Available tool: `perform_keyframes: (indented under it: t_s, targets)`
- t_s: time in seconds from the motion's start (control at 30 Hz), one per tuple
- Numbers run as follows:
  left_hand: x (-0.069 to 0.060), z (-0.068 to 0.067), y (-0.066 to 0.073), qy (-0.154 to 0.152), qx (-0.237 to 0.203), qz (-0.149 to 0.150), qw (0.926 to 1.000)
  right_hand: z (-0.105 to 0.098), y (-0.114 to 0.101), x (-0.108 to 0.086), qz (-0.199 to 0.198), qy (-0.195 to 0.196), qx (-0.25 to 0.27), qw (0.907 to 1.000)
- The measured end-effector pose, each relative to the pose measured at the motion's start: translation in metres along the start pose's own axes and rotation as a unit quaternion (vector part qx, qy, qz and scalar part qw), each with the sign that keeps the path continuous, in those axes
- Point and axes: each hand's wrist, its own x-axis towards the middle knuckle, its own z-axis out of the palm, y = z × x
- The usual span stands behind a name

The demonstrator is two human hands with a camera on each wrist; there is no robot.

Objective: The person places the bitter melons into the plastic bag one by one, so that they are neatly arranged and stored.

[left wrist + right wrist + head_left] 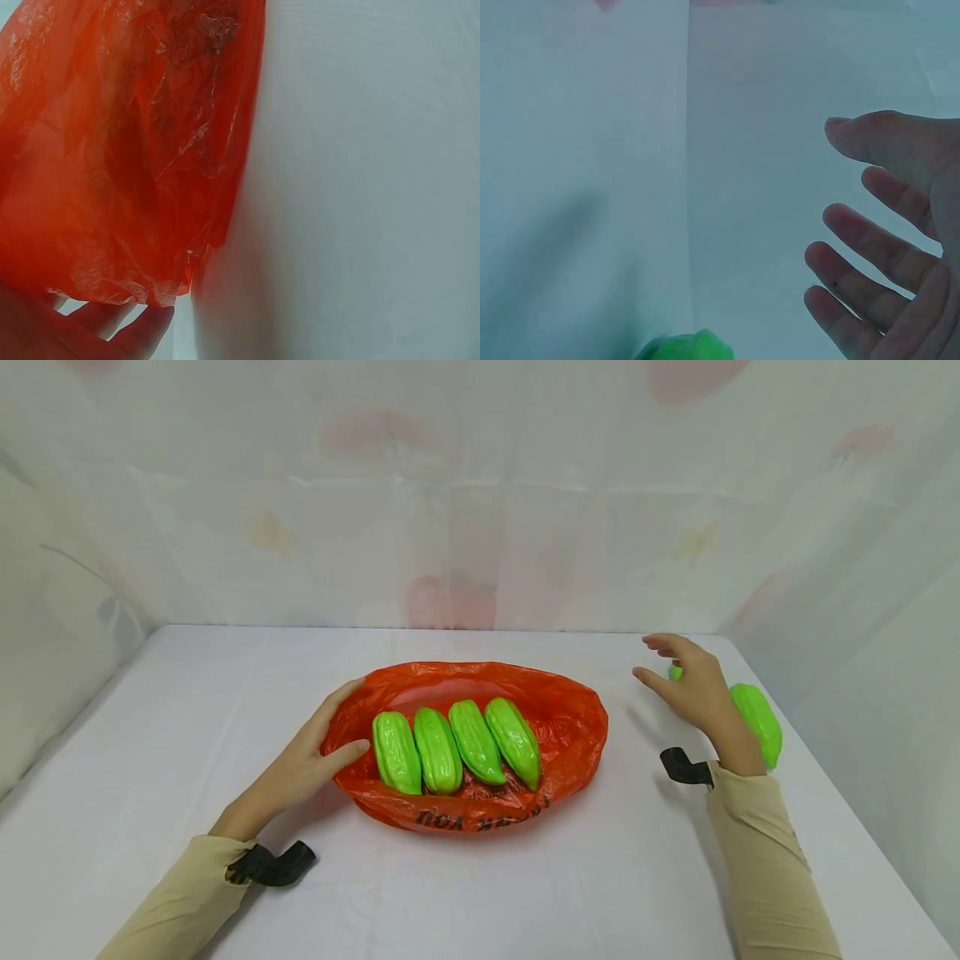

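Grips the left side of a red plastic bag (577,735) in the left hand (303,768), with the thumb inside the rim and the fingers curved round the outside. Has four green vegetables (437,752) lying side by side in the bag, at the middle of the table (225,710). Holds the right hand (693,685) above the far right of the table, with thumb and fingers apart. Mostly hides a green thing (677,673) behind that hand; has another green vegetable (759,718) beside the wrist, near the right table edge.
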Motion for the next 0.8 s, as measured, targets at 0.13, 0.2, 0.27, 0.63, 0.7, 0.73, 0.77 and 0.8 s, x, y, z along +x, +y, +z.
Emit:
perform_keyframes:
  t_s: [0.13,0.2,0.27,0.63,0.7,0.73,0.77,0.8]
  targets:
    - [0.000,0.000,0.000,0.000,-0.002,0.000,1.0000,-0.001,0.009,-0.001,0.005,0.013,-0.002,0.9999]
    - [0.000,0.000,0.000,0.000,-0.003,0.001,1.0000,-0.002,0.013,-0.002,0.009,0.019,-0.002,0.9998]
    - [0.000,0.000,0.000,0.000,-0.002,0.002,1.0000,-0.002,0.017,-0.002,0.016,0.021,-0.004,0.9996]
    - [0.000,0.000,0.000,-0.001,-0.002,0.001,1.0000,-0.006,0.040,-0.009,0.077,0.011,-0.006,0.9969]
    - [0.000,0.000,0.000,-0.001,-0.002,0.001,1.0000,-0.007,0.045,-0.010,0.082,0.012,-0.008,0.9965]
    - [0.000,0.000,0.000,-0.001,-0.002,0.000,1.0000,-0.007,0.047,-0.011,0.084,0.012,-0.010,0.9964]
    - [0.000,0.000,0.001,-0.001,-0.003,-0.001,1.0000,-0.007,0.050,-0.012,0.085,0.012,-0.012,0.9963]
    - [0.000,0.000,0.001,-0.001,-0.004,-0.002,1.0000,-0.006,0.052,-0.013,0.086,0.010,-0.014,0.9961]
